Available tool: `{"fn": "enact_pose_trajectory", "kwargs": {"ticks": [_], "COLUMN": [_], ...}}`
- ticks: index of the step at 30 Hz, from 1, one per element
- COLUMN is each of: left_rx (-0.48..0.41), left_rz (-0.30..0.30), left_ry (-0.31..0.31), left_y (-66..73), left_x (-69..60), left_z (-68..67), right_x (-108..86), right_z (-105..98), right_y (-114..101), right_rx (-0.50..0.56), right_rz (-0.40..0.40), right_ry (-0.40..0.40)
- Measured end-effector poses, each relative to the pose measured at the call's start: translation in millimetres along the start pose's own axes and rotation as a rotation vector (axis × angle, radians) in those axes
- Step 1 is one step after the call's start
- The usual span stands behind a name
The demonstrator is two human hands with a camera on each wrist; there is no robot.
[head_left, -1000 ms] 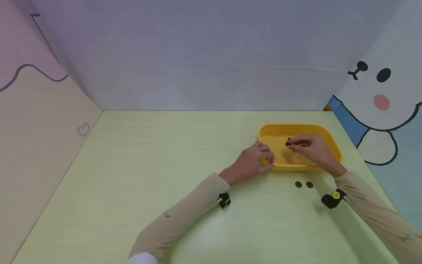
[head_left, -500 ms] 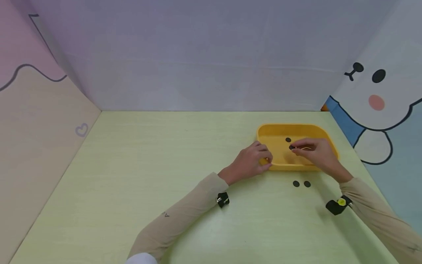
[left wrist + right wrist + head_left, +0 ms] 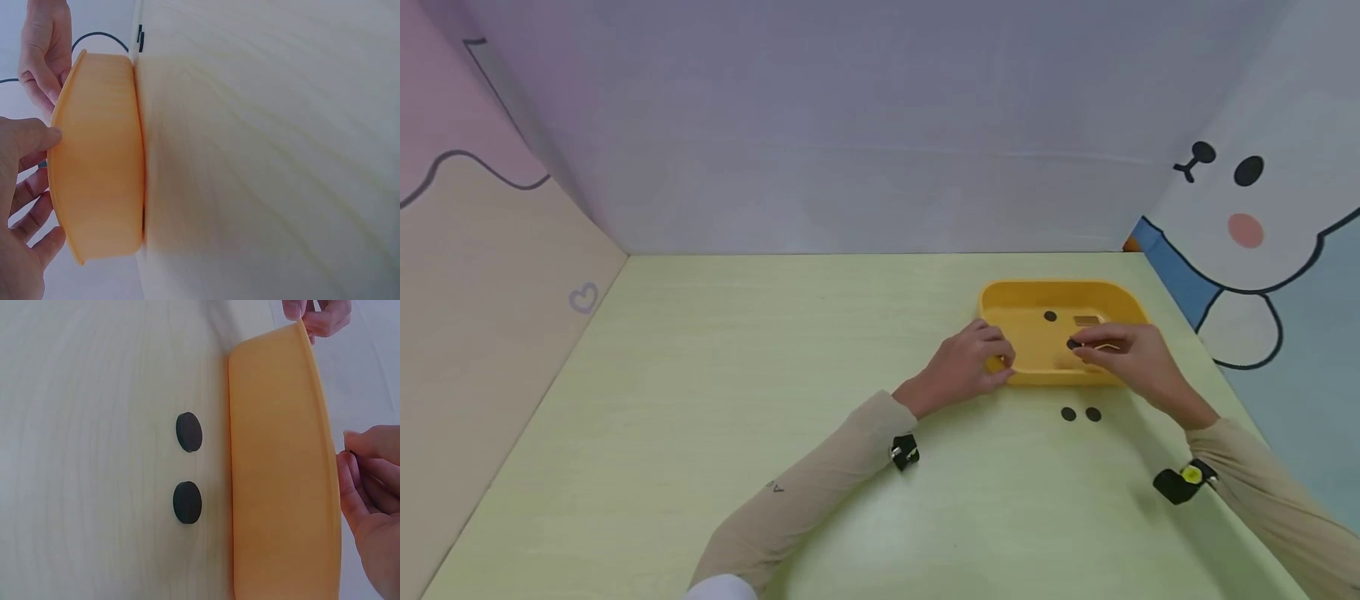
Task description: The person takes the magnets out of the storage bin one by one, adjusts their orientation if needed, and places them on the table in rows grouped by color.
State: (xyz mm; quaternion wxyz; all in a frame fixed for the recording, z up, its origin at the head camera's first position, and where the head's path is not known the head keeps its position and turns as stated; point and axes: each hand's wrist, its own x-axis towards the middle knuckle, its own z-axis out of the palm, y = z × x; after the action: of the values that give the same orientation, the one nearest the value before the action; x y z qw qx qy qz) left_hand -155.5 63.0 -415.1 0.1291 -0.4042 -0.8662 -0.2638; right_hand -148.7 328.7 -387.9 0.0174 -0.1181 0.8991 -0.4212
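A yellow plastic tray (image 3: 1030, 377) lies on the right part of the table. My left hand (image 3: 967, 363) grips its rim at the near left corner, thumb on the near side in the head view. Over the tray's inside, my right hand (image 3: 1131, 358) pinches a small black disc (image 3: 1072, 343) between thumb and fingertips. A second black disc (image 3: 1050, 316) lies on the tray floor, farther back. Two more, a left black disc (image 3: 1068, 414) and a right black disc (image 3: 1093, 414), lie flat on the table before the tray; their thickness shows in the right wrist view.
A small brownish rectangle (image 3: 1086, 321) shows on the tray's inside, behind the right fingers. The pale green tabletop (image 3: 700, 375) stretches left and toward me. A back wall (image 3: 880, 167) and printed side panels bound the table.
My right hand has moved right and nearer with the pinched disc, uncovering the other disc and the rectangle inside the tray. The left hand keeps its grip; the head view has shifted slightly.
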Motion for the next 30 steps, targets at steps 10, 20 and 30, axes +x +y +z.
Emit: {"fn": "enact_pose_trajectory", "kwargs": {"ticks": [10, 20, 30], "left_rx": [-0.009, 0.008, -0.015], "left_rz": [-0.015, -0.001, -0.004], "left_ry": [-0.006, 0.016, 0.004], "left_y": [0.2, -3.1, -2.5], "left_x": [0.5, 0.2, 0.7], "left_z": [-0.1, 4.2, 5.1], "right_x": [-13.5, -22.8, -32.9], "right_z": [-8, -14, -21], "right_y": [2, 1, 4], "right_rx": [0.017, -0.071, -0.045], "right_rz": [0.020, 0.031, 0.004], "right_ry": [0.042, 0.064, 0.043]}}
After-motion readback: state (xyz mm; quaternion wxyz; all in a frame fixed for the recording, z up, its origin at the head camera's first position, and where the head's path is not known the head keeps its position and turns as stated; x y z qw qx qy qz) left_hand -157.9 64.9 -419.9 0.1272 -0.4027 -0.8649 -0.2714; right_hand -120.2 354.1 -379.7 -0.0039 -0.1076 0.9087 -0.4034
